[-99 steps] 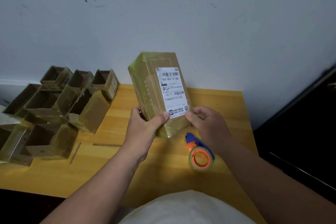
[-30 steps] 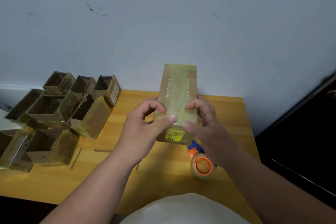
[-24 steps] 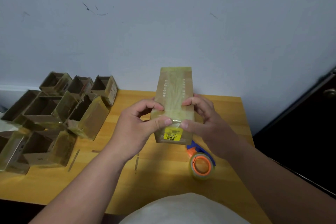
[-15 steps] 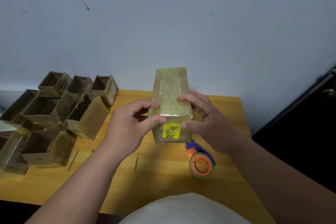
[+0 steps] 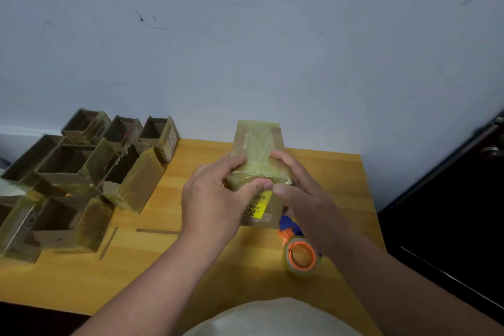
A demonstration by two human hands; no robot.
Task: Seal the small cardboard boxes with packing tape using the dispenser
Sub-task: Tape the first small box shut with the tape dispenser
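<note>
The closed cardboard box (image 5: 257, 172) sits in mid-air just above the wooden table (image 5: 332, 172), near its far edge and close to the wall, long side pointing away from the person. It is wrapped in glossy yellowish tape, with a yellow sticker (image 5: 257, 206) on the near end face. The left hand (image 5: 215, 199) grasps it from the left, fingers curled over the top and thumb laid across the near top edge; the right hand (image 5: 302, 194) clasps the right side the same way, its thumb tip meeting the left thumb at that edge. Both thumbs seem to be rubbing tape down over the corner, though the blur there makes it hard to tell whether a loose tape end lies under them.

The tape dispenser (image 5: 298, 251), orange core and blue handle, lies on the table just below the right wrist, touched by neither hand. To the left a cluster of open boxes (image 5: 81, 180) waits, flaps up, some tilted against each other.

The likely risk is a badly seated strip: pressing unevenly on slick tape could trap a wrinkle or leave the end lifting. With both hands crowded at one end, the far end could also dip and twist out of the grasp
</note>
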